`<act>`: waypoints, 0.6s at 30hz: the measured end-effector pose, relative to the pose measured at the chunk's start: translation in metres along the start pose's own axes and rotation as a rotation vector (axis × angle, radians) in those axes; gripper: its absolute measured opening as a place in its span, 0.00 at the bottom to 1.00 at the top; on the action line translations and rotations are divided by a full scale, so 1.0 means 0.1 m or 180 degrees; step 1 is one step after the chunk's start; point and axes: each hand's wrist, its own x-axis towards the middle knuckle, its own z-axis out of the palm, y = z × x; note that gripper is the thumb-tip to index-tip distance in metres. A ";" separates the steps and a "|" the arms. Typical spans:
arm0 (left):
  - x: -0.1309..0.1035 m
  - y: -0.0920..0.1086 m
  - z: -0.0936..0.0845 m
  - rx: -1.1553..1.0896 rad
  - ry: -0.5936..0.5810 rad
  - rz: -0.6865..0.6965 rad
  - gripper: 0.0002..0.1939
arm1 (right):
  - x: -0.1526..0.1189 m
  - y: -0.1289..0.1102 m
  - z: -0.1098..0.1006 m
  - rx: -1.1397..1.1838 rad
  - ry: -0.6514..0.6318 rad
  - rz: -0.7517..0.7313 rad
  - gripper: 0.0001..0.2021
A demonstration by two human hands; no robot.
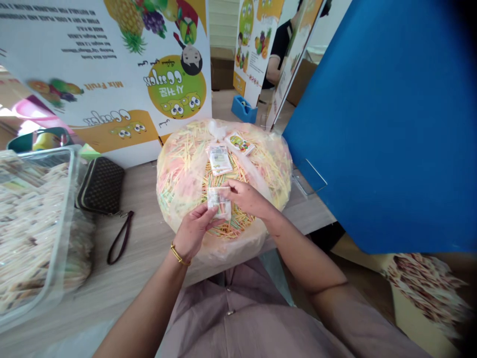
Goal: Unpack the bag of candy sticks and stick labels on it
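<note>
While both hands, left hand (194, 231) and right hand (246, 198), pinch one small sachet (219, 201) over the bulging bag of coloured sticks (186, 174), a slack pinch could drop it among them. Wooden tabletop (145, 238); black pouch (100, 185) at nine o'clock, blue panel (383, 124) at three, printed boards (104, 74) at twelve.

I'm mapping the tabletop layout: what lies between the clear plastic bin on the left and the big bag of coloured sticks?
In the head view, a dark quilted pouch with a wrist strap lies on the table between the clear bin and the bag of sticks.
</note>
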 end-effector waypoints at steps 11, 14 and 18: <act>-0.13 -0.09 -0.26 0.2547 0.0680 0.1779 0.17 | -0.04 0.13 -0.39 -0.0203 0.0264 0.0106 0.11; -0.14 -0.09 -0.45 0.3256 0.0505 0.2586 0.15 | 0.02 0.22 -0.91 -0.0276 0.1387 0.0114 0.13; -0.10 -0.10 -0.65 0.3782 0.0501 0.3078 0.15 | 0.23 0.24 -1.32 -0.0655 0.2123 0.0037 0.11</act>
